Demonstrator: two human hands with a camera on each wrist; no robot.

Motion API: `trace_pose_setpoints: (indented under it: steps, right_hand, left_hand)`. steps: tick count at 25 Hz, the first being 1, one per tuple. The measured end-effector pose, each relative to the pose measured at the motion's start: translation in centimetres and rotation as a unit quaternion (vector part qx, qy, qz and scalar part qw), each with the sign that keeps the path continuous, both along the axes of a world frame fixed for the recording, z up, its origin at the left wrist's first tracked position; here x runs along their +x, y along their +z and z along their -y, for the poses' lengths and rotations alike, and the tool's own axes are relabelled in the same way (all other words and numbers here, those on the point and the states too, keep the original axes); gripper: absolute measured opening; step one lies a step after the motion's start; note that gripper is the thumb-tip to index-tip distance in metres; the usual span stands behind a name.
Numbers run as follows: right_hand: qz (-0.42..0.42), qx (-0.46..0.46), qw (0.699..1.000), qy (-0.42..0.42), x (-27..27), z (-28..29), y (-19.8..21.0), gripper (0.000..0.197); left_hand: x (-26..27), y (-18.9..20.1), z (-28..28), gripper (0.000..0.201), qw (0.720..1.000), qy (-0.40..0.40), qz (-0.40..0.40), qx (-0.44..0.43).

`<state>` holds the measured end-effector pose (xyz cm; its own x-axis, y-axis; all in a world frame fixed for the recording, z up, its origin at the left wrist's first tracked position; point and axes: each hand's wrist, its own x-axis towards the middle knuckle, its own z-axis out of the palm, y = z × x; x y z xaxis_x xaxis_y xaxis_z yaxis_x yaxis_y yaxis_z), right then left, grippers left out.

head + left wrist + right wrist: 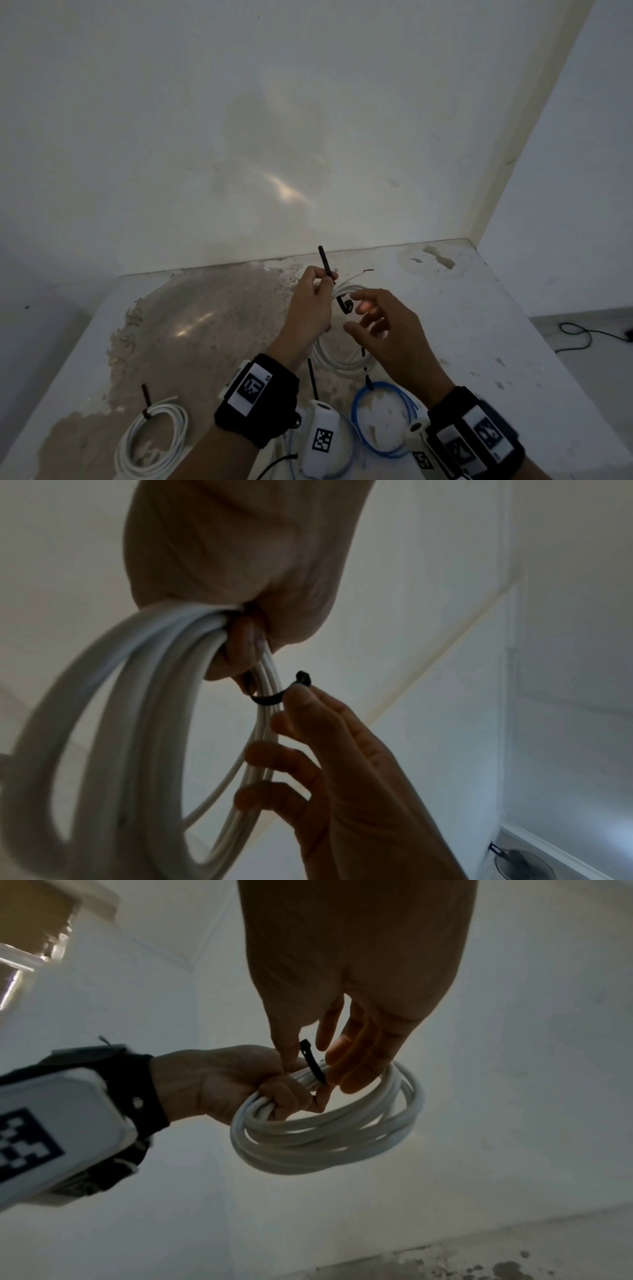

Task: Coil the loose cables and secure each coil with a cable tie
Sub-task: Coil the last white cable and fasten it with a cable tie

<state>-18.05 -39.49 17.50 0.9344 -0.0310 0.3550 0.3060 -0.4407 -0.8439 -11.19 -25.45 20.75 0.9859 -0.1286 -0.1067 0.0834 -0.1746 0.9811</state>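
Your left hand (pixel 310 305) covers the stretch of white cable coil (pixel 342 359) it grips, hiding where the black cable tie (pixel 327 265) passes behind your fingers. In the left wrist view the coil's near loops blur and run past the picture's edge.

Smooth white plastic-sheathed cable coil (pixel 342 363) wrapped by a matt black plastic cable tie (pixel 344 305). Rough, stained, worn tabletop (pixel 205 308) with glossy patches

Head camera looks down over the counter (pixel 445 308) toward a wall corner; both wrist cameras look up closely, sharing the white cable coil (pixel 329 1123).
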Motion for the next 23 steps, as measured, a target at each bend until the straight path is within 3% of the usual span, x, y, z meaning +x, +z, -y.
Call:
trace_pose_setpoints:
  steps: [4, 9, 18, 23]
  right_hand:
    - [0.061, -0.051, 0.996, -0.049, 1.3, -0.7, 0.5, 0.016]
    - [0.102, -0.012, 0.990, -0.101, 2.7, -0.8, 1.7, 0.018]
    - [0.069, 0.095, 0.987, -0.113, 3.7, -1.4, 1.8, 0.022]
    - [0.065, 0.082, 0.989, -0.105, 3.7, -0.9, 2.0, 0.022]
  left_hand:
    - [-0.5, -0.3, -0.1, 0.017, 0.999, -0.042, -0.002, 0.023]
    - [-0.4, -1.2, -0.9, 0.020, 0.989, -0.046, 0.093, 0.109]
    - [-0.3, -1.1, -0.9, 0.021, 0.979, -0.062, 0.136, 0.141]
    - [-0.3, -0.3, -0.6, 0.022, 0.971, -0.063, 0.151, 0.172]
